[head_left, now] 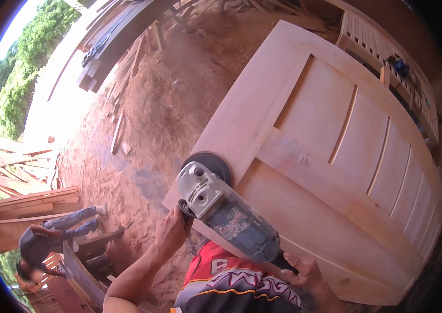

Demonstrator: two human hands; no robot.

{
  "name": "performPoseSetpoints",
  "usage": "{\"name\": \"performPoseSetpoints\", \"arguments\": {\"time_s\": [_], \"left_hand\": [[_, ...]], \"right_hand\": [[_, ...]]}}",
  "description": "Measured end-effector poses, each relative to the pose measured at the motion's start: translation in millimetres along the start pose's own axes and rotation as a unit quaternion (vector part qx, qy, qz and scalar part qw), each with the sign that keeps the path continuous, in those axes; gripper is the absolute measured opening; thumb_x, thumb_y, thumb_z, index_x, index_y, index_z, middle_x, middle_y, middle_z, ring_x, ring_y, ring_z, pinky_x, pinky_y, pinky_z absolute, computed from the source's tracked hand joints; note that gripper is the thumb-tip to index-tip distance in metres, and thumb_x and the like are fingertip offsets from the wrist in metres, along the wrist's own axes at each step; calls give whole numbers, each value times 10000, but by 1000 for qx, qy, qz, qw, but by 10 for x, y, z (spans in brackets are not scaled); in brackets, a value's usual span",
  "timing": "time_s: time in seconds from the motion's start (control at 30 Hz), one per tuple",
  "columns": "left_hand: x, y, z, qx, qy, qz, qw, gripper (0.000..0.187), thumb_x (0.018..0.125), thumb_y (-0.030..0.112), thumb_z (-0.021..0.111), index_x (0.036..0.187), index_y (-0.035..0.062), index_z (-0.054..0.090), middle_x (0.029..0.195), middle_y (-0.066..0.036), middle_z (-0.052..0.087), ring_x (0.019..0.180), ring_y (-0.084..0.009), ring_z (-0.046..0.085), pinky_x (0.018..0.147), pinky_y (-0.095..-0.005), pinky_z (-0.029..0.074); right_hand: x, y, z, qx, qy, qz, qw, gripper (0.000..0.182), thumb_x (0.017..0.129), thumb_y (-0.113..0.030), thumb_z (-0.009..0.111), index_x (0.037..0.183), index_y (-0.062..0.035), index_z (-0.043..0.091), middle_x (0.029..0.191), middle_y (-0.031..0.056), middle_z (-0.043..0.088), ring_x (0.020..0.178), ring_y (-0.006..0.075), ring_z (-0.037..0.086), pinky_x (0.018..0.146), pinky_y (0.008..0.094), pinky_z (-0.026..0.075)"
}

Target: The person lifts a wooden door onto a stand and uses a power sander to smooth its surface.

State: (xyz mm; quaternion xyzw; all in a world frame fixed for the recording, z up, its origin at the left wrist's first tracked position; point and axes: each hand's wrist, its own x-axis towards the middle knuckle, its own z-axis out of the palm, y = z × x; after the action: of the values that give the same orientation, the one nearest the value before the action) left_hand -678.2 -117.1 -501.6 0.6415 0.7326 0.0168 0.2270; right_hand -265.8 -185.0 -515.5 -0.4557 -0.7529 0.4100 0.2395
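Observation:
An angle grinder (242, 221) with a dark round disc (213, 164) lies across the near-left edge of a wooden panelled door (304, 201). The disc rests over the door's flat side board. My left hand (173, 229) is closed around the side handle (186, 207) by the tool's head. At the other end, my right hand (304, 274) wraps the black rear handle (286, 261); some of its fingers are hidden. Pale dust or scuffing marks the door's middle rail (296, 151). Whether the disc is spinning I cannot make out.
Sawdust and wood scraps cover the ground (153, 109) to the left. Stacked beams (122, 39) stand at the upper left. Another person (43, 245) bends over boards at lower left. A slatted wooden piece (372, 41) with a blue tool (401, 67) stands beyond the door.

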Motion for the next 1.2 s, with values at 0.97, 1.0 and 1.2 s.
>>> {"name": "performPoseSetpoints", "arguments": {"time_s": [0.97, 1.0, 1.2], "left_hand": [[3179, 1581, -367, 59, 25, 260, 964, 408, 1029, 393, 580, 1098, -3, 510, 887, -239, 727, 849, -457, 708, 736, -578, 547], [2999, 1489, -370, 48, 23, 253, 966, 385, 1033, 369, 578, 1070, -2, 482, 861, -249, 716, 810, -467, 704, 706, -586, 546], [2233, 1053, -229, 12, 5, 218, 976, 369, 1035, 349, 593, 1094, 3, 480, 901, -260, 711, 800, -485, 692, 691, -580, 542]], "right_hand": [[1340, 586, -965, 59, 182, 191, 963, 612, 995, -245, 619, 1534, 5, 467, 773, 34, 586, 587, 85, 516, 561, 290, 478], [1240, 522, -928, 63, 152, 225, 960, 617, 984, -251, 628, 1508, 39, 480, 848, 107, 666, 669, 163, 625, 647, 325, 533], [698, 333, -480, -29, 145, 114, 983, 580, 943, -201, 651, 1441, 70, 529, 1200, 286, 699, 1055, 431, 713, 908, 396, 552]]}}
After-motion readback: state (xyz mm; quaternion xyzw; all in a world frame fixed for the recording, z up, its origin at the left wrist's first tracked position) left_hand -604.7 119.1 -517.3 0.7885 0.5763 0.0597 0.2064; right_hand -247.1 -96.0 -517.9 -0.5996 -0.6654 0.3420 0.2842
